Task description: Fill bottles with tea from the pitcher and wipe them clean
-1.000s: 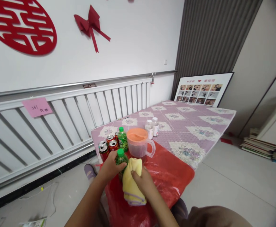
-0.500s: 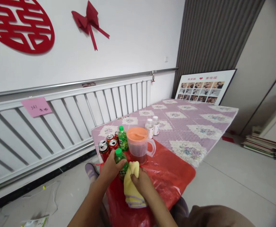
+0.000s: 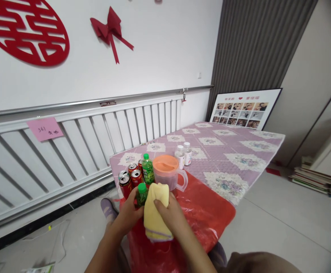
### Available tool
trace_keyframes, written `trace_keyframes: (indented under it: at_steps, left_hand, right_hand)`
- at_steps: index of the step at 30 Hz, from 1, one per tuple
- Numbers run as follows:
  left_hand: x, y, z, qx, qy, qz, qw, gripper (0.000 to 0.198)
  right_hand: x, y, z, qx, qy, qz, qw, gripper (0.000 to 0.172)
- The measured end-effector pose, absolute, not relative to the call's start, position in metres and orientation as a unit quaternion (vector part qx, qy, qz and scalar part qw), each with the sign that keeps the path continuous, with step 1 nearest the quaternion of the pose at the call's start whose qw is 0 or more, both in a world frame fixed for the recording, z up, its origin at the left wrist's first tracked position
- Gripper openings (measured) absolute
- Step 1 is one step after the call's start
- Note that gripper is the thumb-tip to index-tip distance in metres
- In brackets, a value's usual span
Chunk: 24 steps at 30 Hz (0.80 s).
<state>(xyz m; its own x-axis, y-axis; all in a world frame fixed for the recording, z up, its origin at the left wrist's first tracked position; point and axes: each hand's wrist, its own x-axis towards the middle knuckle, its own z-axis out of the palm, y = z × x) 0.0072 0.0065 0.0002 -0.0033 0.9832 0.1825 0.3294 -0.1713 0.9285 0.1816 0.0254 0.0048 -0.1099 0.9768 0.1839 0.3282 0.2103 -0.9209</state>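
Observation:
My left hand (image 3: 130, 213) is wrapped round a green-capped drink bottle (image 3: 142, 194), whose lower part is hidden behind the fingers and the cloth. In my right hand (image 3: 169, 212) is a folded yellow cloth (image 3: 156, 222) with a purple edge, held up against the bottle's right side. Just behind stands a clear plastic pitcher (image 3: 165, 178) with an orange lid. A second green bottle (image 3: 147, 170) is upright to the pitcher's left. Several red drink cans (image 3: 125, 185) cluster left of the bottles. Red plastic sheeting (image 3: 205, 208) lies under these things.
Two small white-capped bottles (image 3: 187, 154) stand behind the pitcher on the purple floral tablecloth (image 3: 228, 182). A white radiator (image 3: 91, 140) runs along the wall past the table's left side. A photo board (image 3: 245, 109) leans at the far end. Stacked books (image 3: 310, 182) lie at right.
The yellow cloth has moved up and slightly left, now covering more of the held bottle. My left hand has shifted lower on that bottle. The camera view has tilted slightly.

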Motion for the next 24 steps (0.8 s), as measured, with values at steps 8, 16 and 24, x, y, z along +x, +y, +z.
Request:
trace_keyframes:
  at_steps: [8,16,24]
  left_hand:
    - [0.022,0.001,-0.001,0.587,0.558,0.501,0.303,0.057]
    - [0.016,0.012,-0.02,0.589,0.595,0.492,0.24,0.066]
    - [-0.004,0.01,-0.009,0.637,0.481,0.447,0.404,0.08]
  right_hand:
    - [0.177,0.031,0.007,-0.489,-0.631,0.424,0.427,0.041]
    - [0.191,0.032,-0.039,-0.526,-0.656,0.395,0.37,0.027]
    - [0.191,0.029,0.004,-0.536,-0.62,0.364,0.442,0.042]
